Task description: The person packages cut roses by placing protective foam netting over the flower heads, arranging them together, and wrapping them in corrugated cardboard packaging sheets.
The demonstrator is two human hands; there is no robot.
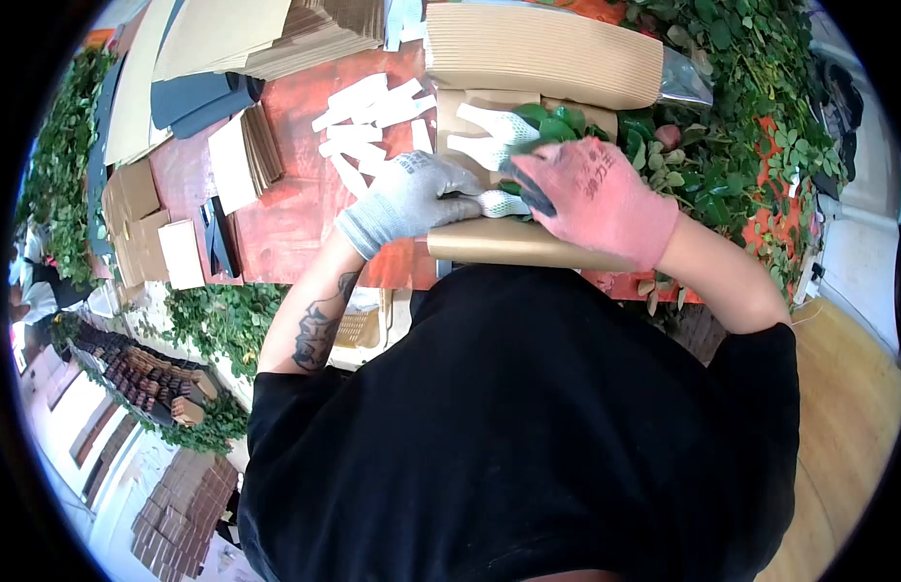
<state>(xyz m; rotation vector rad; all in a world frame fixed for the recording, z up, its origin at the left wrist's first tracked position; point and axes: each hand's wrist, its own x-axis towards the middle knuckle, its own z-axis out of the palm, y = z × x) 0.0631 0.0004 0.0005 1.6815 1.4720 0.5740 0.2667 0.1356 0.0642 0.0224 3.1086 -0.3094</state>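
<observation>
Nets (481, 152) on the brown paper (528, 244): light, soft mesh, probably crushable; best held by leafy stems (559, 126). Left glove (404, 197) touches lowest net, can't tell if pinching. Right glove (606, 204) over paper, fingers curled, hold hidden. Ridged cardboard (542, 53) beyond paper; flat white strips (358, 133) left of it.

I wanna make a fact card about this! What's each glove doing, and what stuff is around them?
left hand: gray knitted glove, fingers at a white mesh sleeve
right hand: pink glove with dark writing, over green leafy stems
under the stems: smooth brown sheet
beyond the hands: ribbed tan cardboard
beside the gray glove: scattered white strips
table: red
grip: too hidden to tell
</observation>
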